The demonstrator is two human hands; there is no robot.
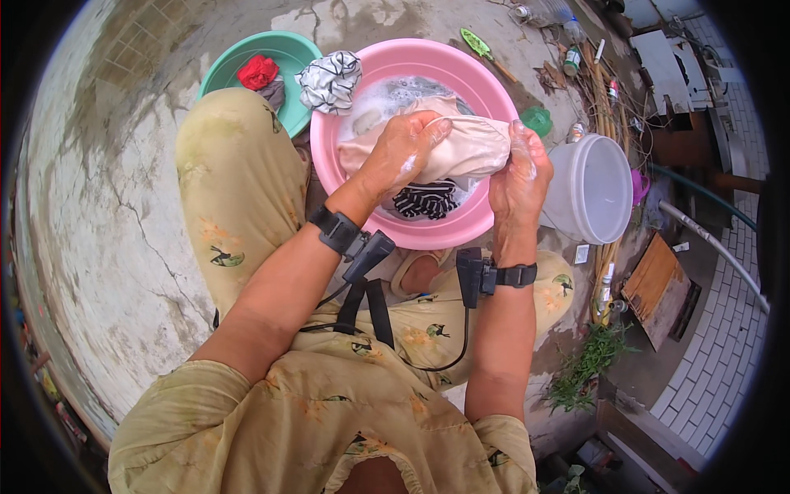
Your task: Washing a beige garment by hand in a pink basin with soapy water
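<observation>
A pale pink cloth garment (pixel 469 146) is stretched between my two hands above a pink basin (pixel 329 156). My left hand (pixel 405 148) is closed on its left side, thumb on top, with white suds on the skin. At the garment's right end, my right hand (pixel 522 169) pinches the edge, its fingers partly hidden. Soapy water (pixel 387 90) with foam lies in the basin beneath. Dark striped cloth (pixel 425 200) sits in the water near the front. A white cloth with dark lines (pixel 329 82) hangs over the basin's left rim.
Left of the pink basin stands a green basin (pixel 230 62) holding a red cloth (pixel 257 72) and a grey one. On the right is a white bucket (pixel 599 189). A green brush (pixel 485 51) lies on the concrete beyond. Sticks, bottles and a wooden board (pixel 656 288) line the right side.
</observation>
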